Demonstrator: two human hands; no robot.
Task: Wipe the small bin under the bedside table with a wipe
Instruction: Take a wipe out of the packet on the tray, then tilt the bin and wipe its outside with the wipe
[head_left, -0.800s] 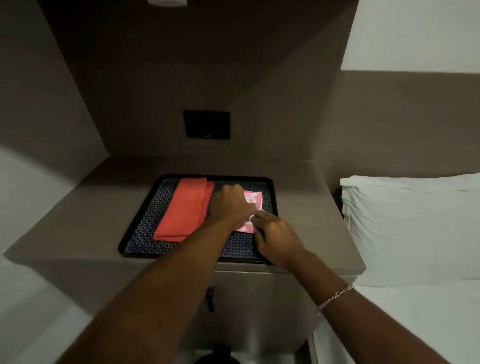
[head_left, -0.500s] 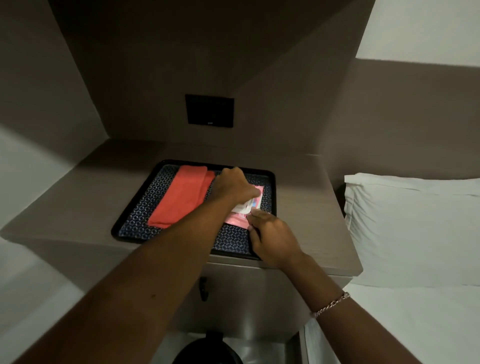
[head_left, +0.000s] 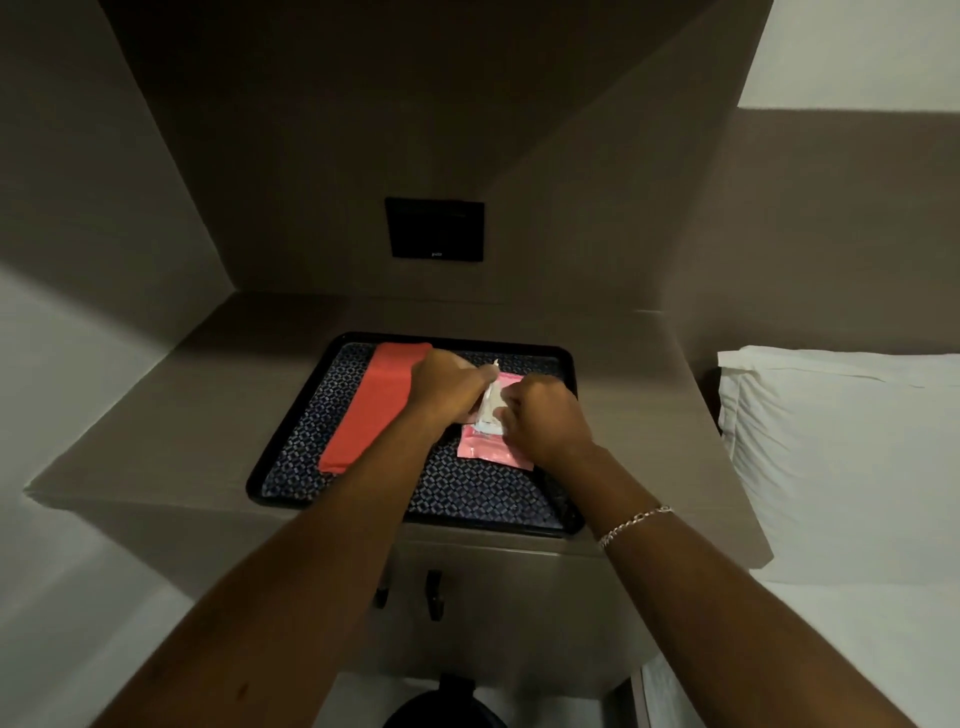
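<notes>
Bed: a white bed (head_left: 852, 639) with smooth sheet is at the right, and a white soft pillow (head_left: 841, 447) with small wrinkles lies on it, just beside the table.
Bedside table: a grey-brown table with flat matte top (head_left: 171, 431) stands in a corner of grey-brown wall panels; its front has two small dark handles (head_left: 434, 592).
Wall plate: a black rectangular plate (head_left: 435, 229) is fixed on the back panel, above the table.
Tray: a black rectangular tray with rounded corners and a low rim (head_left: 291, 500) lies on the table top; its floor has a small blue and white woven-looking pattern.
Cloth: a coral-red folded cloth (head_left: 371, 405), long and flat, lies on the left part of the tray.
Bin: a small black round bin (head_left: 441, 709) is on the floor under the table, at the bottom edge of the view; only its top shows.
Wipe pack: a pink flat plastic pack of wipes (head_left: 488, 449) lies on the tray, right of the cloth.
Wipe: a white thin wipe (head_left: 491, 400) stands up out of the pack, between both hands.
Left hand: the left hand (head_left: 449, 387) is closed, fingers pinching the top of the wipe.
Right hand: the right hand (head_left: 545, 415) is curled on the pack beside the wipe; I cannot tell if it grips something.
Bracelet: a silver chain bracelet (head_left: 634, 522) is around the right wrist.
</notes>
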